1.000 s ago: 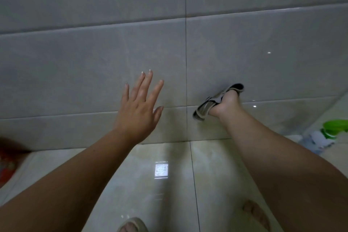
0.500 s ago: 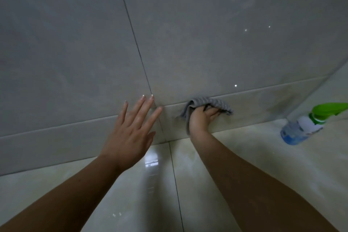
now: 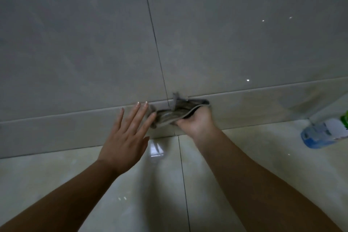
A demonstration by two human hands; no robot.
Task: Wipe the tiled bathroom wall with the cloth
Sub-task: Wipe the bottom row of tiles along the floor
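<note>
Since half a second back, our left hand [image 3: 128,137] has closed in on the cloth [image 3: 175,114], fingers straight and spread, forefinger at its edge. Our right hand [image 3: 196,121] grips the bunched cloth at the lowest tile row of the wall [image 3: 94,43].

The cloth [image 3: 177,113] is being held by the right hand [image 3: 195,124] low before the wall [image 3: 75,43], just above the floor [image 3: 244,147]. The left hand [image 3: 126,137] is being held just left of the cloth. A bottle [image 3: 320,133] is lying on the floor, well to the right.
</note>
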